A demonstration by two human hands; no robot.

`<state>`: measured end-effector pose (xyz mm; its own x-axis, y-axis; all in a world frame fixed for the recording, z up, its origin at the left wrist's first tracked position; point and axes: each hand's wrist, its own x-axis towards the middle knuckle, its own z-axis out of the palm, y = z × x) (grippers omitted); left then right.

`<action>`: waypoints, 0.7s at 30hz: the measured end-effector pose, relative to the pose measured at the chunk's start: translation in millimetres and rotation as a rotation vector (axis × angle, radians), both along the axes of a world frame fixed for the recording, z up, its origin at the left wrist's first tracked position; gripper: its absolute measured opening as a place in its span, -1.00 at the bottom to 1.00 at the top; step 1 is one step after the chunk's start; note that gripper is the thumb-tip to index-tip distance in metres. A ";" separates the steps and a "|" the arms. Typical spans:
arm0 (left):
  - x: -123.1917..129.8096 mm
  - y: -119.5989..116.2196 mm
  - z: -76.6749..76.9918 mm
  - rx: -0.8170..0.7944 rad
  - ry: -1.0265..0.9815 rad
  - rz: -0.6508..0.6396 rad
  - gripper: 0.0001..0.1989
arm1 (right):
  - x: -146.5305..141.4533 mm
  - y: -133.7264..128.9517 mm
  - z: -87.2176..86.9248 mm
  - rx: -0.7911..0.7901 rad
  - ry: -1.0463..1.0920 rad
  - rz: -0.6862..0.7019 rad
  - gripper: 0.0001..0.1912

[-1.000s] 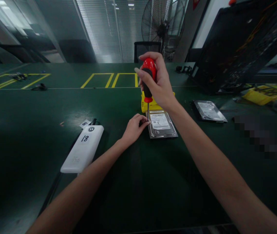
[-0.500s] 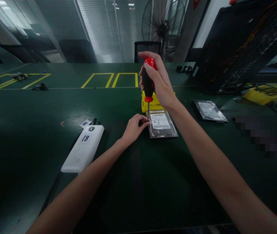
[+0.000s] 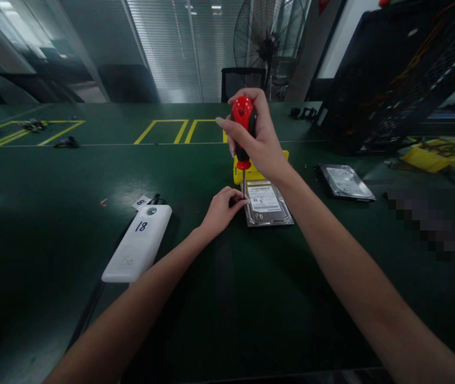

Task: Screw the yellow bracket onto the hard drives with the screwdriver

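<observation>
In the head view, my right hand (image 3: 261, 130) is wrapped round the red and black handle of a screwdriver (image 3: 243, 109). It stands nearly upright, its thin metal shaft pointing down at the left edge of a silver hard drive (image 3: 269, 216). My left hand (image 3: 224, 207) is closed in a pinch right beside the screwdriver's tip, touching the drive's left side. What lies between those fingertips is hidden. The drive lies flat on the green table (image 3: 195, 298), label upward, with its far end against a yellow plastic bracket (image 3: 238, 173) partly covered by my right hand.
A second hard drive (image 3: 347, 181) lies to the right. Behind it a black computer case (image 3: 395, 74) stands tilted, near another yellow part (image 3: 427, 156). To the left are a white power bank (image 3: 139, 245) marked 18 with a cable, and small dark parts (image 3: 66, 142).
My right hand's grip on the screwdriver has shifted: the thumb now stretches across to the left and the handle is turned. My left hand and the hard drive stay in place.
</observation>
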<state>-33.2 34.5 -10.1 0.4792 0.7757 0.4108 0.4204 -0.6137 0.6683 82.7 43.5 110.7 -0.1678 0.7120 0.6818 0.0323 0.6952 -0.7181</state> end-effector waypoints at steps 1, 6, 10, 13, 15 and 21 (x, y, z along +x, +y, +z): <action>-0.2 -0.4 0.4 -0.005 0.004 0.000 -0.88 | 0.4 0.2 -0.3 -0.002 0.007 -0.011 -0.60; -1.5 -3.8 2.7 -0.020 0.048 -0.021 -0.80 | 3.3 1.2 0.1 -0.033 0.046 0.038 -0.66; -1.9 -4.9 2.8 -0.028 0.075 -0.031 -0.76 | 4.2 0.9 1.3 -0.015 0.053 0.105 -0.71; -2.4 -4.8 2.5 -0.032 0.085 -0.036 -0.76 | 3.6 -1.0 2.3 -0.025 0.048 0.121 -0.73; -2.8 -5.0 2.9 -0.035 0.089 -0.038 -0.76 | 3.1 -2.2 2.8 -0.039 0.040 0.115 -0.71; -1.7 -6.2 5.6 -0.046 0.111 -0.031 -0.77 | 4.1 -1.9 3.2 -0.028 0.022 0.094 -0.70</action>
